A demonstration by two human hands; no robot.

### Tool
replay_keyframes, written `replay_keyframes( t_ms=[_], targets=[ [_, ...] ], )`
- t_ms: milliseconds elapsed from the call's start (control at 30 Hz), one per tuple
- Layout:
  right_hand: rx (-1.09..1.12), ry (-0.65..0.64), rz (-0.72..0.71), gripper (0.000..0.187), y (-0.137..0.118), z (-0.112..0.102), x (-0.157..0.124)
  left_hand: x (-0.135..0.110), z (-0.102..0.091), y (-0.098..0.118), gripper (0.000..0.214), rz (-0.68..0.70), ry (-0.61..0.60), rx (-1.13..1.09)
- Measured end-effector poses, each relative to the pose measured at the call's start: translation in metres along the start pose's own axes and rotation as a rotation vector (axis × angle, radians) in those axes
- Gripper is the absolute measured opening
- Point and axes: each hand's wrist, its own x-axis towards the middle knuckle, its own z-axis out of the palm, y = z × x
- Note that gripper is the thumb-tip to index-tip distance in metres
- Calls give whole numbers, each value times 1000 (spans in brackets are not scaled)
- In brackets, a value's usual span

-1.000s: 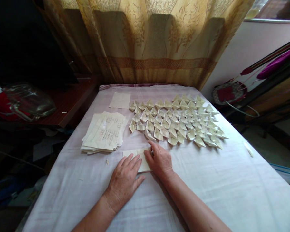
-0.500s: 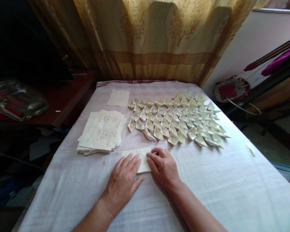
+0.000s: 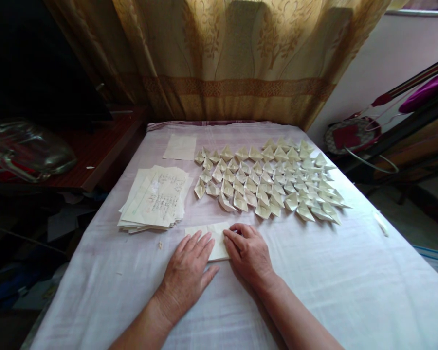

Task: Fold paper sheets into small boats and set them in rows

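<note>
A small cream sheet of paper [image 3: 213, 233] lies flat on the white cloth of the table [image 3: 314, 277]. My left hand [image 3: 188, 270] rests flat on its left half, fingers stretched out. My right hand [image 3: 248, 253] presses on the sheet's right edge with its fingers curled down. Just beyond the sheet, several folded paper boats [image 3: 270, 180] lie in rows. A stack of written sheets [image 3: 155, 197] sits to the left, and a single blank sheet [image 3: 180, 147] lies behind it.
A patterned curtain [image 3: 233, 63] hangs behind the table. A glass jug [image 3: 25, 150] stands on a dark wooden shelf [image 3: 102, 146] to the left. Dark furniture and a round red-and-white object [image 3: 350, 136] are at the right.
My right hand has slid slightly right and back along the sheet's edge, fingers curling. My left hand stays put. The view has tipped a little.
</note>
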Motion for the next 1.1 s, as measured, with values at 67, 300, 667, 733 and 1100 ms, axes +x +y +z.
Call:
replay_keyframes(
  t_ms=[67, 300, 667, 733, 1100],
  targets=[
    [5, -4, 1, 24, 0, -1, 0, 0, 0, 0, 47, -2, -3, -4],
    [-15, -62, 23, 21, -4, -5, -2, 1, -1, 1, 49, -26, -18, -14],
    [-188, -86, 30, 26, -15, -5, -11, 7, 4, 4, 35, -97, 53, -79],
    [-186, -84, 30, 29, -16, -5, -12, 6, 5, 4, 35, -97, 55, -78],
    [-95, -130, 47, 38, -8, -11, -19, 5, 7, 1, 36, -83, 73, -74]
  ],
)
